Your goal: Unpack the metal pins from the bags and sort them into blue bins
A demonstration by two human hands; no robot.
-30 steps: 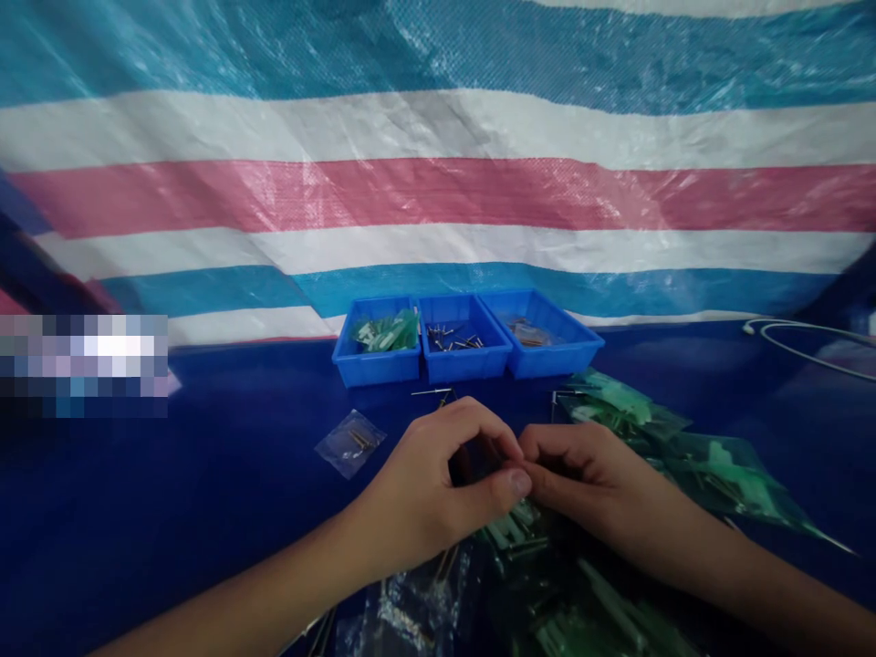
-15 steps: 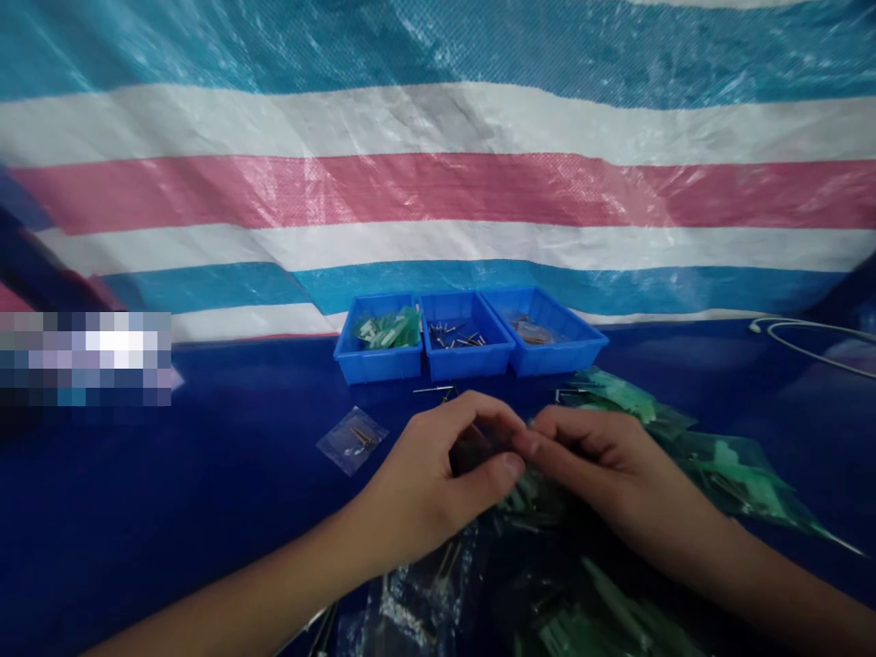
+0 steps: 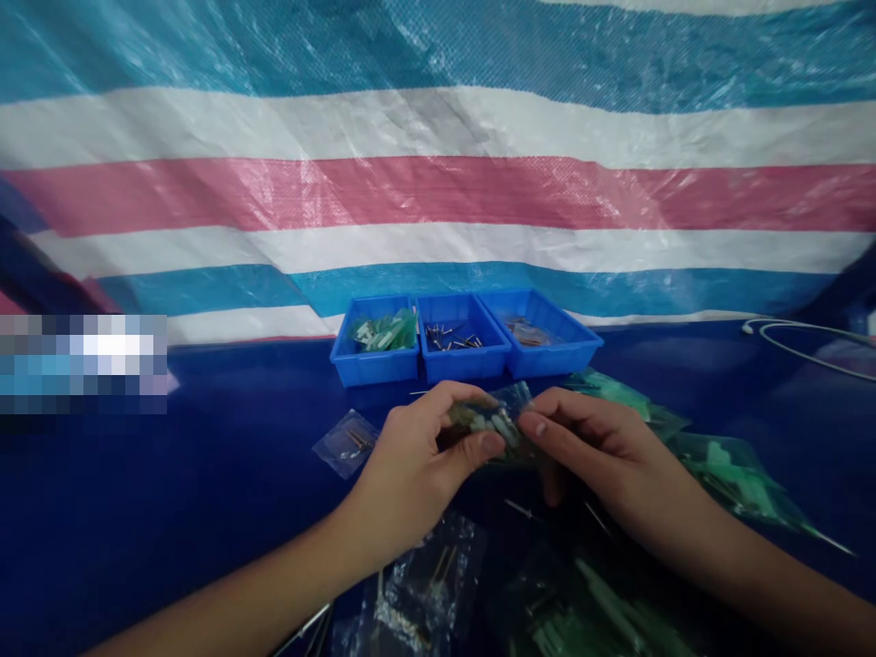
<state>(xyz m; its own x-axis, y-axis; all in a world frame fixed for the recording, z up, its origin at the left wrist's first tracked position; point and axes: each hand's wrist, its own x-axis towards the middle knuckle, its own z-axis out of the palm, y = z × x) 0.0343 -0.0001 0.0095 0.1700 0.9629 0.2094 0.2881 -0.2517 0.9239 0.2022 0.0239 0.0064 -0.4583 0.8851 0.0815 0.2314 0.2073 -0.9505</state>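
Between my hands is a small clear plastic bag (image 3: 503, 422) with pale pieces inside. My left hand (image 3: 438, 447) pinches its left side between thumb and fingers. On the other side, the thumb and fingers of my right hand (image 3: 595, 438) close on the bag's right edge. Below my hands lie clear bags with screws (image 3: 428, 584) and a dark green bag of pale parts (image 3: 589, 611). A small clear bag with screws (image 3: 346, 443) rests left of my left hand.
Three blue bins stand behind my hands: one with green bags (image 3: 375, 368), one with loose screws (image 3: 465, 365), one with clear bags (image 3: 561, 359). Green bags (image 3: 739, 474) lie at the right. A white cable (image 3: 787, 324) curls at the far right, before a striped sheet (image 3: 438, 192).
The bag has come up between my hands and now shows clearly. My fingers have tilted around it, and the view has shifted slightly.
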